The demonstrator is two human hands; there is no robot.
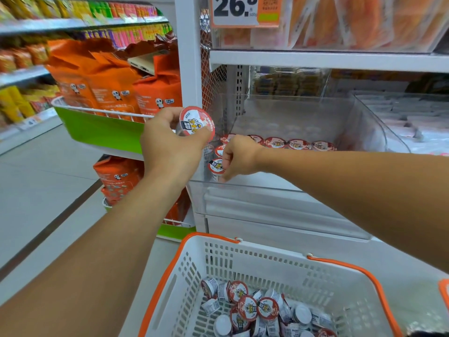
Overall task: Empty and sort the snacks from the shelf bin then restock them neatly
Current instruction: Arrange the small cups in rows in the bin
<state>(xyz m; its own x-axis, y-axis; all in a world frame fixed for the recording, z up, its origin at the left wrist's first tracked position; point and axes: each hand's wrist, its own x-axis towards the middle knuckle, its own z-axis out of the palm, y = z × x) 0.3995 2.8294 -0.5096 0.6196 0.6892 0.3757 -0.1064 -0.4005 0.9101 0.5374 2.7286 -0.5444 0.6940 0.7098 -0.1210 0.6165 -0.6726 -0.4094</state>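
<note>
Restocking of small round snack cups with red-and-white foil lids into the clear plastic shelf bin (279,188).

Your right hand (239,158) pinches one cup (217,167) at the bin's front left corner, beside a row along its back edge; your left hand (170,144) grips another cup (195,124) just outside. Next, I judge, set each upright and touching, then reach into the white orange-rimmed basket (243,254) for more.

The left hand (170,144) holds a red-lidded snack cup (195,124) beside the clear shelf bin (279,190). The right hand (239,158) sets another cup (217,167) inside it. Below, a white basket (243,259) holds loose cups.
</note>
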